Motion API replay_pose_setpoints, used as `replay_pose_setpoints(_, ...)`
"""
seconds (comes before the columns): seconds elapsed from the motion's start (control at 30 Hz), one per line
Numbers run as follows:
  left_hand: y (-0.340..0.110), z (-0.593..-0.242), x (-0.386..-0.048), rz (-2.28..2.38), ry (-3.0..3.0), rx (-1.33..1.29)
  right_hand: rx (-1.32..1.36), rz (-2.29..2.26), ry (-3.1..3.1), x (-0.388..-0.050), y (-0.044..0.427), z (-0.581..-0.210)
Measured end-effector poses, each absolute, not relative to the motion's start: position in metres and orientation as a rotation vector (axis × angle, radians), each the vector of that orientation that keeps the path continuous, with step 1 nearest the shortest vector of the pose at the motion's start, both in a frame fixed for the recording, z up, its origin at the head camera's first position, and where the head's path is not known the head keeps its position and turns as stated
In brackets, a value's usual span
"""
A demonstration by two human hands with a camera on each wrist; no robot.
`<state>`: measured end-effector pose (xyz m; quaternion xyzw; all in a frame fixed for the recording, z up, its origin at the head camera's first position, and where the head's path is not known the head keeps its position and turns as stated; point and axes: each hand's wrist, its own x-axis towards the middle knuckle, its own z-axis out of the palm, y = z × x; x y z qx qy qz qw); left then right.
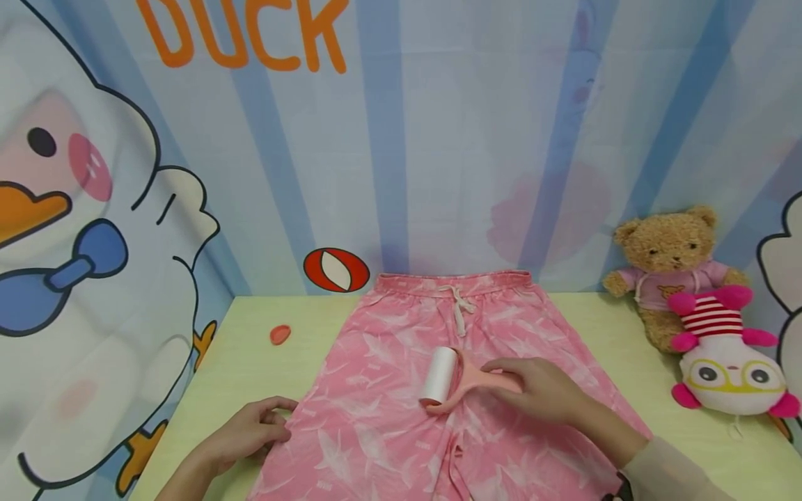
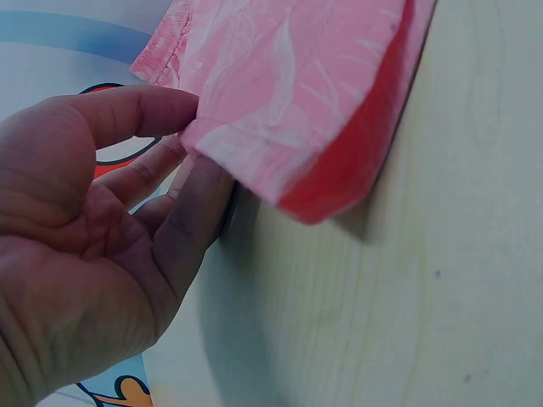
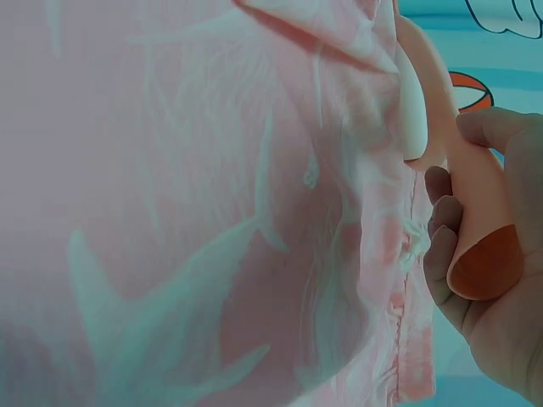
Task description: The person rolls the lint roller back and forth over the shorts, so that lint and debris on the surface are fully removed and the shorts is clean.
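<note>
Pink cloth with a whitish print makes up the loose trousers [image 1: 363,396], legs near, gathered waistband [image 1: 413,282] far. At their near left edge, the left hand [image 1: 244,433] pinches the fabric between thumb and forefinger, its margin at the fingertips. Farther in, the right hand [image 1: 545,391] has its fingers curled around the salmon handle [image 3: 479,186] of a lint roller [image 1: 468,381]; the white roll [image 1: 441,374] sits over the cloth, left of those fingers. Beyond are a striped plush toy [image 1: 729,376] at right, a small orange-red piece [image 1: 280,335] on the pale yellow table [image 1: 319,316] at left, the whitish drawstring [image 1: 460,320] and, far right, a teddy bear [image 1: 667,254].
</note>
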<state>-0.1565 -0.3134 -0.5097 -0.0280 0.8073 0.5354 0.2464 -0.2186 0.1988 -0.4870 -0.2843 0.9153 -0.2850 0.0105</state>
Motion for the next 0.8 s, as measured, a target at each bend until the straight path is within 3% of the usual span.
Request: replay_pose_setpoints(0.8,-0.313,-0.508,-0.156,1.469,2.189,-0.075,-0.938,-0.854,2.819,-0.244,0.085,-0.485)
